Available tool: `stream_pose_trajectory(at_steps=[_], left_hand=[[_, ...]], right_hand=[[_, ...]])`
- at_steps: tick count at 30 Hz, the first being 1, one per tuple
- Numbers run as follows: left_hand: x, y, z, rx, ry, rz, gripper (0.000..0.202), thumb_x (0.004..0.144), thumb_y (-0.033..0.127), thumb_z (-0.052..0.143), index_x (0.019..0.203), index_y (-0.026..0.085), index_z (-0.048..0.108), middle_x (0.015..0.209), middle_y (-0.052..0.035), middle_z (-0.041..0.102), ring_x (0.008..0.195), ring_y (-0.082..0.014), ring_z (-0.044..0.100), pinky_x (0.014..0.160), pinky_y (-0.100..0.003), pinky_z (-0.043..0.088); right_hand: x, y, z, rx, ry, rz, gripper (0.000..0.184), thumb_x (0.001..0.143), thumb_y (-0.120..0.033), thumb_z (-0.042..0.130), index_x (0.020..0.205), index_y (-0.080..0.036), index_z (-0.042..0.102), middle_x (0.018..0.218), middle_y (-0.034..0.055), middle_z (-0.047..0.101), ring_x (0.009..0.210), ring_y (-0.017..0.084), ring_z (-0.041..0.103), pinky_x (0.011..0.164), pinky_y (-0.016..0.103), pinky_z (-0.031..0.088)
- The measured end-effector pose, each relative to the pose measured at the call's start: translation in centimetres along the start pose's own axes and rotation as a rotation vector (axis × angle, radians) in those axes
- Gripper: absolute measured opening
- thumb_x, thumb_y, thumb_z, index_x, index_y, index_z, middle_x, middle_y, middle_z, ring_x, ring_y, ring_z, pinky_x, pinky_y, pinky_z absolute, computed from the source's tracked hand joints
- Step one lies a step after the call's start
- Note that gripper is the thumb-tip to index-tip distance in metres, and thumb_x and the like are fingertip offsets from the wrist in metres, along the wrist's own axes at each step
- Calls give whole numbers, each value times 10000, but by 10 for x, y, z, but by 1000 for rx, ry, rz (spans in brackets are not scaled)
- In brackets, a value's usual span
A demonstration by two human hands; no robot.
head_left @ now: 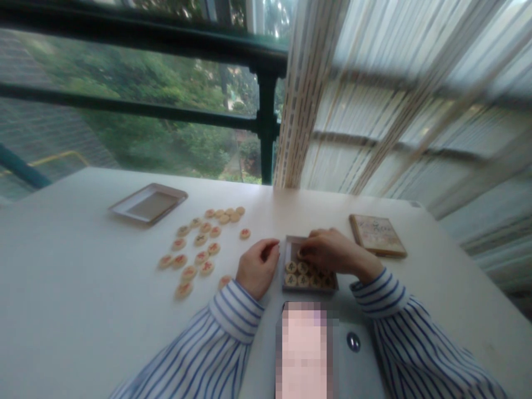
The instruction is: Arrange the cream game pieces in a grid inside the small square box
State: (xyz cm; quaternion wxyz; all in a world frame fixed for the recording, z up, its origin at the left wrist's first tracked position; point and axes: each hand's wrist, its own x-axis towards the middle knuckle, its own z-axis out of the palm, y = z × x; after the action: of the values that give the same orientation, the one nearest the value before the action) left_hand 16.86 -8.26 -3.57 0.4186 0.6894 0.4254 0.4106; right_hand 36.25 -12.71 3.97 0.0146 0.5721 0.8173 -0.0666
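A small square cardboard box [290, 241] of round wooden discs [297, 274] sits mid-tabletop [83, 310]. The right hand [332, 252] bunches its fingers over one disc, grip unclear. The left hand [258, 266] curls its fingers together, empty, alongside. A tilted disc could jam the packed rows.

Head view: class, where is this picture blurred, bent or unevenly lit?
Head view: soft, even daylight from the window, only faint shadows on the table; the blinds at right smear and bow toward the edge; markings on the loose round pieces are too blurred to read.
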Motion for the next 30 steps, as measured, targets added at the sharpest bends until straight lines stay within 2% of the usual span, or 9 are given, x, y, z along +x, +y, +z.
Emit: stream_pose_trajectory(at_steps=[15,30], left_hand=[[0,0,0,72,-13,12,254,785,343,508,948,182,617,862,-44,684,788,-173,642,751,-308,499],[-1,1,0,67,0,13,251,778,343,520,938,180,624,856,-46,691,786,-170,646,745,-298,502]], right_hand=[[0,0,0,-9,-58,14,255,837,-372,448,951,-257,645,911,48,604,819,173,548,706,277,342],[-1,0,1,-22,-39,-5,242,828,-357,446,941,-273,642,897,36,601,793,168,548,694,277,341]])
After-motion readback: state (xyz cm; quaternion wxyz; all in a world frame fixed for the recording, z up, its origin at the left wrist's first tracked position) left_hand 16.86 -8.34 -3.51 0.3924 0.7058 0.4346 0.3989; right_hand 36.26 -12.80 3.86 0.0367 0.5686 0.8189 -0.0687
